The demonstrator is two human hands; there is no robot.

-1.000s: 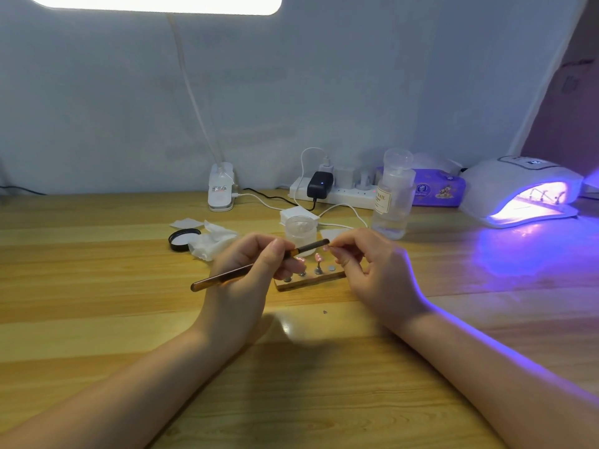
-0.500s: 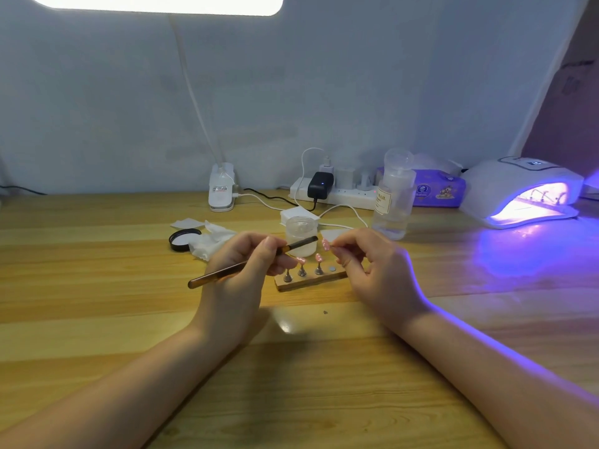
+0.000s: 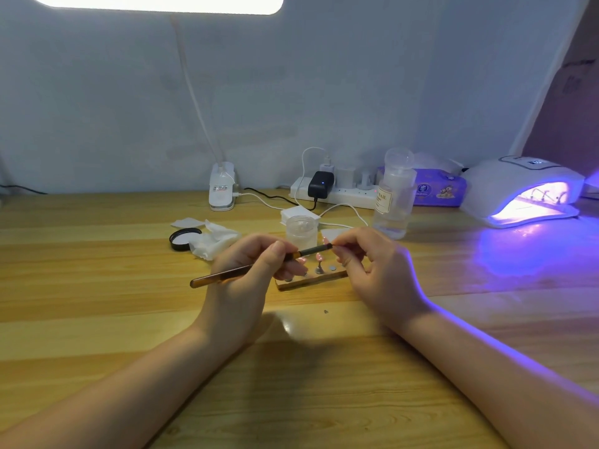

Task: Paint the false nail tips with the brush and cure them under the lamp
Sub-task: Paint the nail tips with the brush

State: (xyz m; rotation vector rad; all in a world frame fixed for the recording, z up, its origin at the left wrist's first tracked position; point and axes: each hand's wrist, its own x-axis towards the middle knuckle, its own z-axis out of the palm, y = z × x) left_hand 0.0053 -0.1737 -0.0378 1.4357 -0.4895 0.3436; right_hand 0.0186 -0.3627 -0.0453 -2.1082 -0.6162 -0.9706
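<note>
My left hand (image 3: 246,280) grips a long brown brush (image 3: 220,276) like a pen, its dark tip pointing right. The tip meets a small pink nail tip (image 3: 328,242) that my right hand (image 3: 372,270) pinches between thumb and finger. Under both hands a wooden holder block (image 3: 311,280) lies on the table with pink nail tips (image 3: 319,257) on small pegs. At the far right the white curing lamp (image 3: 522,186) glows violet, with pegged tips dimly visible inside.
A small clear jar (image 3: 301,230) stands just behind the hands, a black lid (image 3: 183,238) and crumpled wipes (image 3: 214,239) to its left. A clear bottle (image 3: 393,196), a power strip (image 3: 337,192), a purple tissue pack (image 3: 437,189) and a white clip base (image 3: 222,189) line the back.
The brush tip dipped down and left half a second ago, then came back up to the nail tip. My right hand has stayed almost still.
</note>
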